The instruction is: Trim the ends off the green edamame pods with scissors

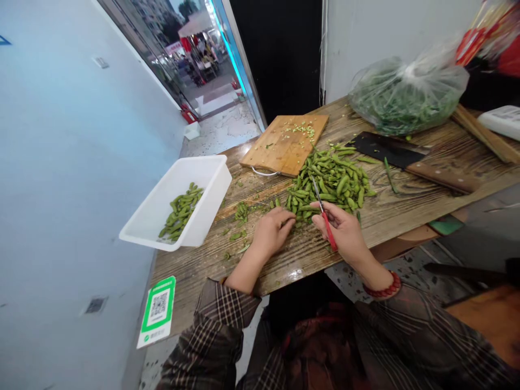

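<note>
A heap of green soybean pods [337, 176] lies on the wooden table. At its near side, my right hand [345, 230] grips scissors [328, 230] with red handles, blades pointing away over the pods. My left hand [270, 233] rests low at the heap's left edge, thumb and fingers drawn together. Whatever is between those fingertips is hidden. Left of that hand lie a few loose pods [241, 212] and trimmed bits. Farther left, a white plastic tub [209, 203] holds a small pile of pods [181, 211] on its bottom.
Behind the heap lies a wooden cutting board [280, 142] with chopped bits on it. A cleaver [441, 176] lies to the right, near a tied plastic bag of greens [408, 100]. A QR code card [158, 310] hangs at the table's left corner.
</note>
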`<act>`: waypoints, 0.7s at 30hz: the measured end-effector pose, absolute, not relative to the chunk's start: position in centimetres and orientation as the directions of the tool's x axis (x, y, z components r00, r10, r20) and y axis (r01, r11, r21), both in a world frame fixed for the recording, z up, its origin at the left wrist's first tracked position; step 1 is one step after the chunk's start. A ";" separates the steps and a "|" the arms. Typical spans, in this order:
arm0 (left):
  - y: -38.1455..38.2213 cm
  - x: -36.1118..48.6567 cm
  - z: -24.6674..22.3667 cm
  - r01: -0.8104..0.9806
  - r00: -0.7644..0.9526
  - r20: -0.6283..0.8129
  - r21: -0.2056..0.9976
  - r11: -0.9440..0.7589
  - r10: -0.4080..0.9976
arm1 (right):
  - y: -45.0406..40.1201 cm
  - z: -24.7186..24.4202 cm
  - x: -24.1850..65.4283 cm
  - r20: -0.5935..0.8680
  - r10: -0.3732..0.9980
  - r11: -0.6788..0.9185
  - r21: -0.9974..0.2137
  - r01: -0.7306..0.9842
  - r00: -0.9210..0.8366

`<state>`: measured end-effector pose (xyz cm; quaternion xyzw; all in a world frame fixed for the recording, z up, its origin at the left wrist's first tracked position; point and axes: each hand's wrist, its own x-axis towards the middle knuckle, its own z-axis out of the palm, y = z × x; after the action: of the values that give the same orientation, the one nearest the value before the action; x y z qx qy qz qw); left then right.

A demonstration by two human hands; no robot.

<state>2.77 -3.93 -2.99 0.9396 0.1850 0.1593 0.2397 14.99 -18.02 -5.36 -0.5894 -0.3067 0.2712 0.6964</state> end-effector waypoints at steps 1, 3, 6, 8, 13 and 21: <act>-3.7 2.7 -2.9 0.257 0.853 0.249 0.564 -0.785 0.458 | -18.0 -5.4 15.0 0.111 0.742 0.150 -0.989 -0.002 0.661; -3.3 2.5 -2.6 0.231 0.802 0.283 0.665 -0.710 0.526 | -18.0 -5.5 14.9 0.137 0.744 0.133 -0.989 0.056 0.653; -2.9 1.9 -1.9 0.210 0.781 0.219 0.789 -0.577 0.585 | -18.0 -5.7 14.8 0.225 0.743 0.098 -0.968 0.230 0.631; -2.8 1.5 -1.5 0.220 0.778 0.143 0.850 -0.478 0.612 | -18.0 -5.8 14.7 0.291 0.759 0.083 -0.931 0.356 0.583; -2.8 0.9 -1.1 0.197 0.782 0.092 0.901 -0.386 0.616 | -17.9 -5.8 14.7 0.388 0.807 0.108 -0.838 0.535 0.445; -3.3 1.0 -0.6 0.080 0.872 0.220 0.816 -0.572 0.436 | -18.0 -5.9 14.6 0.435 0.829 0.131 -0.762 0.634 0.352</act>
<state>0.96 -3.26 -0.58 0.8629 0.1497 0.2034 0.4377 14.64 -17.95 -5.87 -0.6520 -0.5610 0.0974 0.5007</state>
